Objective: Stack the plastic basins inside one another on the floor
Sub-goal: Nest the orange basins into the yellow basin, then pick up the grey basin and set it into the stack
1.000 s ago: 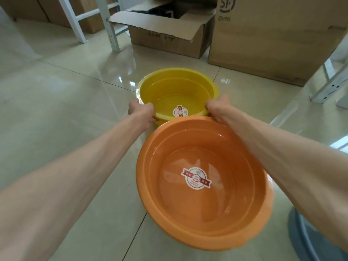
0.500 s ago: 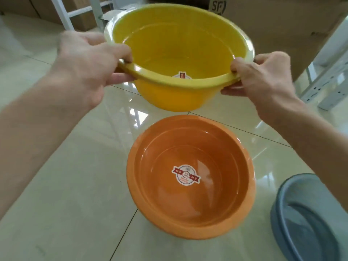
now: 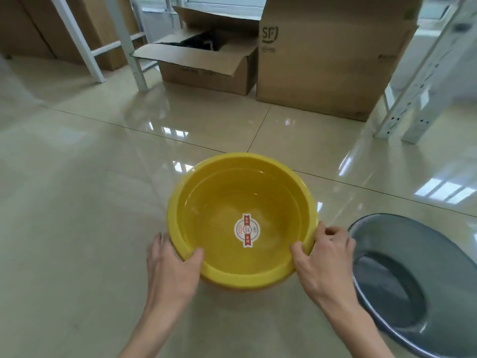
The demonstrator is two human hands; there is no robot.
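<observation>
**Yellow basin sits in the orange one, both hands on its rim**

Yellow plastic fills the middle of the view. The yellow basin (image 3: pixel 242 220) sits low on the shiny tile floor (image 3: pixel 77 202), nested inside the orange basin (image 3: pixel 232 287). Only a thin orange strip shows under the near edge of the yellow rim. A round white and red sticker (image 3: pixel 247 230) lies flat on the yellow bottom.

The left hand (image 3: pixel 171 270) holds the near left part of the rim. Its thumb hooks over the edge into the basin, and the other fingers are down the outside wall, close together. The right hand (image 3: pixel 324 257) holds the near right part of the rim the same way, thumb on the inside, fingers curled around the outside edge. Both hands pinch the rim.

A grey basin (image 3: pixel 418 285) rests on the floor just beside the right hand, and its right side is cut off by the picture edge. The gap between the grey rim and the yellow rim is small.

To the left of the basins the floor is wide and bare. Behind them there is open floor too, up to an open cardboard box (image 3: pixel 206 68) and a tall cardboard box (image 3: pixel 327 60). White metal frame legs (image 3: pixel 423 81) stand at the far right, and more white legs (image 3: pixel 129 45) stand at the far left.
</observation>
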